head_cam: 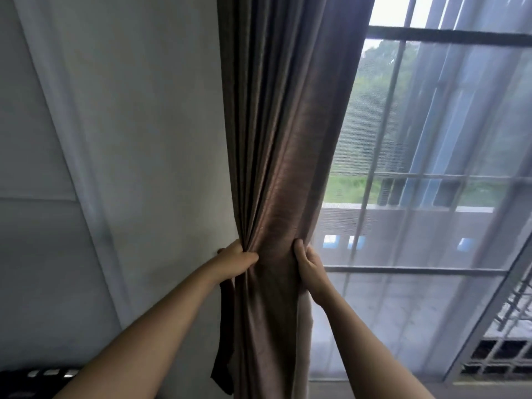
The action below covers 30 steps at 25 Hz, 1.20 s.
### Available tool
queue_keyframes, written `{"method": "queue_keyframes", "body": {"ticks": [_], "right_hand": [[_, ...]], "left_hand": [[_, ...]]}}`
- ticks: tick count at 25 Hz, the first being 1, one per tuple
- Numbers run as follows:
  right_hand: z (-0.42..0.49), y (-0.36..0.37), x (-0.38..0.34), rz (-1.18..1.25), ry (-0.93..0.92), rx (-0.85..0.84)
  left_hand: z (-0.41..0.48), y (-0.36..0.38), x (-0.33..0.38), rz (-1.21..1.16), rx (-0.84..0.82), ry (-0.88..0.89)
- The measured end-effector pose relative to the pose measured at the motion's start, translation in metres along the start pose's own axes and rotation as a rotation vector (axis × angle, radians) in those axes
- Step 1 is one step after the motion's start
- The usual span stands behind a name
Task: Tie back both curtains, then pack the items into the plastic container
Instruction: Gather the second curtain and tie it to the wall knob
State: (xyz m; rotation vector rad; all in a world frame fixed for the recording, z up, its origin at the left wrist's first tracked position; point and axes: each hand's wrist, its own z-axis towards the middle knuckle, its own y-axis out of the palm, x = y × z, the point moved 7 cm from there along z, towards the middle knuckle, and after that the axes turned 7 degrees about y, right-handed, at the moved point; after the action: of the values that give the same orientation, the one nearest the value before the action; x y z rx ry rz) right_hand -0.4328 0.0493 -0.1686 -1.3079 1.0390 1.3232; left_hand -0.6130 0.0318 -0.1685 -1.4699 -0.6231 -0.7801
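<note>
2 hands gather the brown curtain (276,168); left hand (236,262) and right hand (309,267) fingers (299,251) clench its folds.

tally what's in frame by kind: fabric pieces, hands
brown curtain: 1, gathered
dark fabric strip: 1, hangs beside the curtain below the left hand
sheer curtain: 1, over the window
hands: 2, left hand and right hand, each gripping the brown curtain
Total: 5
</note>
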Motion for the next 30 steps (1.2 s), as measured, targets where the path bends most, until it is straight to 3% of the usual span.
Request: {"method": "queue_keyframes", "body": {"ticks": [2,7,11,13,15,17,19,22,30], "right_hand": [[-0.005,-0.003,0.000,-0.014,-0.003,0.042],[-0.033,0.002,-0.004,-0.152,-0.035,0.349],[-0.034,0.010,-0.007,-0.451,0.091,0.442],[-0.039,0.015,-0.003,-0.394,0.068,0.468],[-0.043,0.021,0.005,-0.110,0.010,0.372],[-0.040,0.026,0.008,0.214,-0.002,0.153],[-0.036,0.026,0.005,0.356,0.040,-0.025],[-0.032,0.028,0.000,0.310,0.051,-0.108],[-0.022,0.035,0.088,-0.102,0.107,0.005]], "left_hand": [[-0.011,-0.003,0.021,0.039,0.034,-0.017],[-0.027,0.001,0.051,0.253,0.193,-0.031],[-0.024,-0.007,0.056,0.489,0.239,-0.071],[-0.026,-0.007,0.056,0.506,0.230,-0.053],[-0.029,-0.003,0.057,0.459,0.192,-0.020],[-0.033,-0.001,0.056,0.243,0.119,-0.013],[-0.039,0.004,0.061,0.046,0.032,-0.021],[-0.039,0.010,0.069,0.032,-0.004,0.017],[-0.029,0.021,0.072,-0.042,-0.065,0.040]]}}
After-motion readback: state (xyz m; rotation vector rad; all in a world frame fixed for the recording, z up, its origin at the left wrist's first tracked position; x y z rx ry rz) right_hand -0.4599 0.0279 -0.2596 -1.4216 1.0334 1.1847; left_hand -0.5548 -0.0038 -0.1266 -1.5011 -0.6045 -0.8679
